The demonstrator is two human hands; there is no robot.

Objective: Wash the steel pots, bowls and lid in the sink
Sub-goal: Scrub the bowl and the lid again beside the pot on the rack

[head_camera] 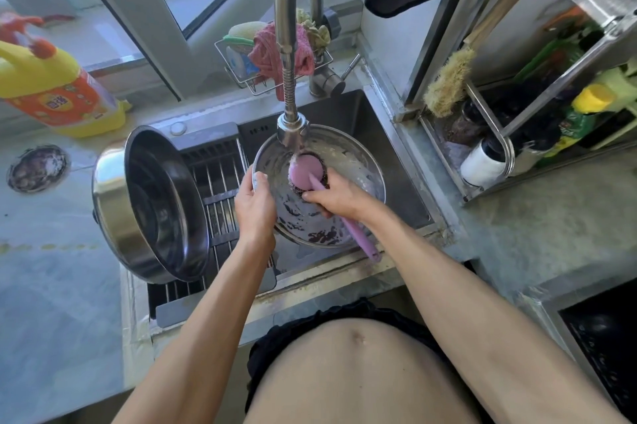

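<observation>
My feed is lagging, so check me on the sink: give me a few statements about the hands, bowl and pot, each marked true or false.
1. The right hand grips a pink-handled scrubbing brush inside the steel bowl. True.
2. The left hand rests on the counter. False: it holds the bowl's rim.
3. The large steel pot stands upright. False: it lies tilted on its side on the drain rack.
4. The faucet head hangs over the bowl. True.
5. The bowl is clean. False: dark residue clings inside.
</observation>
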